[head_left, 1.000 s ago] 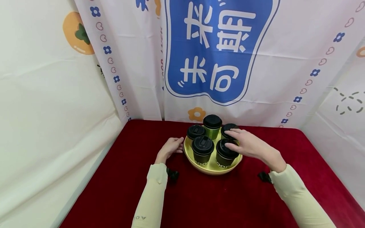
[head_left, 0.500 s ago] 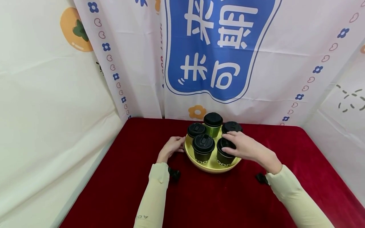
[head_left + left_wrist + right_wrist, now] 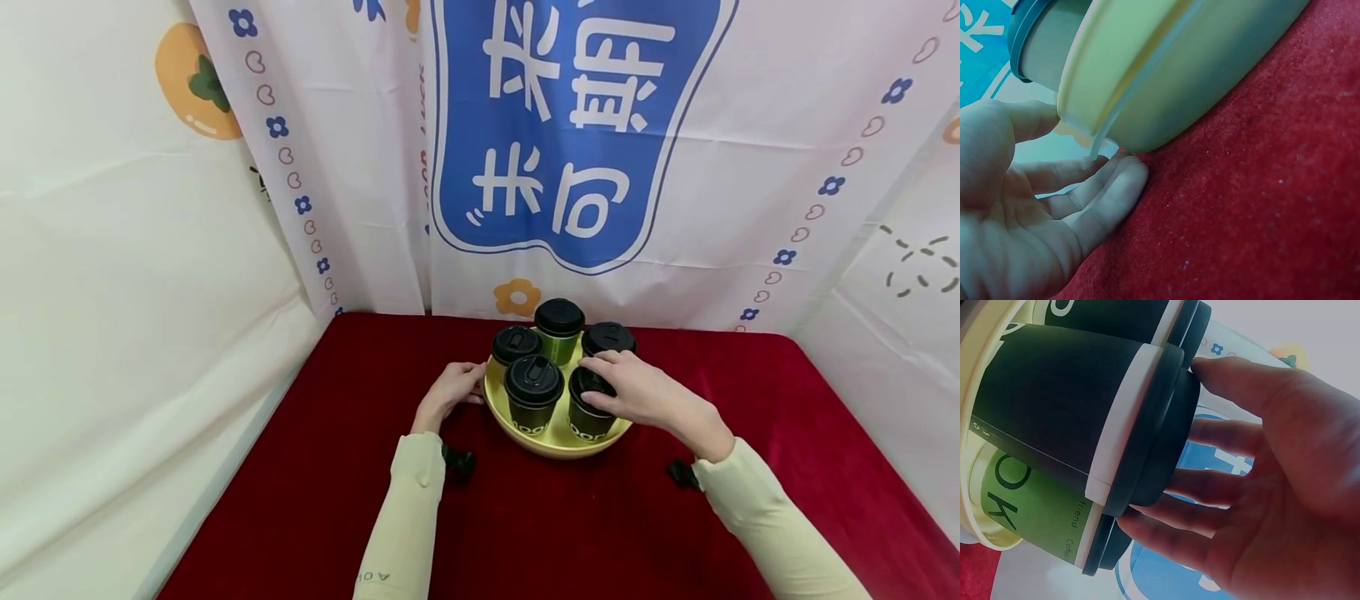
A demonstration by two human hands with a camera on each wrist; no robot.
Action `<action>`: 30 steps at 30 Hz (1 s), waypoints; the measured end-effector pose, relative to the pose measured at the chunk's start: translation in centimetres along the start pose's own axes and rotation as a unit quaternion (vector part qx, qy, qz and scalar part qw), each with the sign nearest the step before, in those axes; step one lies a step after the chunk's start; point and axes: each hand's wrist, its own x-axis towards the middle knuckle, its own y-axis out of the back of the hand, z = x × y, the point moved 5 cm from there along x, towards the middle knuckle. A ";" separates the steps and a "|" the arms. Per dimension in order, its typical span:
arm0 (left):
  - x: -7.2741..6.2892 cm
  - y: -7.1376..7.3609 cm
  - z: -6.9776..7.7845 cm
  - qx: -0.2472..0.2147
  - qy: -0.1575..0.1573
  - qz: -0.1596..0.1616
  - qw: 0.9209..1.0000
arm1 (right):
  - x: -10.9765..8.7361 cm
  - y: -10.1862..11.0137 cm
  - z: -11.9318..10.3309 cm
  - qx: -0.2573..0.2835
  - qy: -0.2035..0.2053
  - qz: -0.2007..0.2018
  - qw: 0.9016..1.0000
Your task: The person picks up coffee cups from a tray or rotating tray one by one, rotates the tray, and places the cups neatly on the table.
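A round yellow bowl [image 3: 558, 442] on the red cloth holds several paper cups with black lids. At its left side my left hand [image 3: 453, 387] has the thumb against the rim and the fingers lower, by the underside; the left wrist view shows this closely. My right hand [image 3: 637, 387] comes from the right over the front right cup [image 3: 588, 421]. In the right wrist view, its thumb and fingers span the black lid [image 3: 1160, 431] of this dark cup, fingertips at the lid's edges. A green cup [image 3: 1041, 509] stands beside it in that view.
Inside the bowl, the front left cup [image 3: 532, 400], left cup [image 3: 513, 346], back cup [image 3: 559, 329] and back right cup [image 3: 609, 335] stand close together. A printed curtain [image 3: 375, 192] hangs behind the red table [image 3: 562, 533].
My right hand has moved down and left, from above the right-hand cups onto the front right cup's lid. My left hand has shifted slightly right, against the bowl's rim.
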 end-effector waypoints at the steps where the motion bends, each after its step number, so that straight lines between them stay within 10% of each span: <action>1: 0.0 0.0 0.0 0.000 0.000 0.000 1.000 | 0.0 0.0 0.0 -0.001 0.001 0.001 1.000; 30: -0.3 0.0 0.0 -0.003 -0.002 -0.009 1.000 | -0.4 1.3 0.7 0.044 -0.005 0.046 0.998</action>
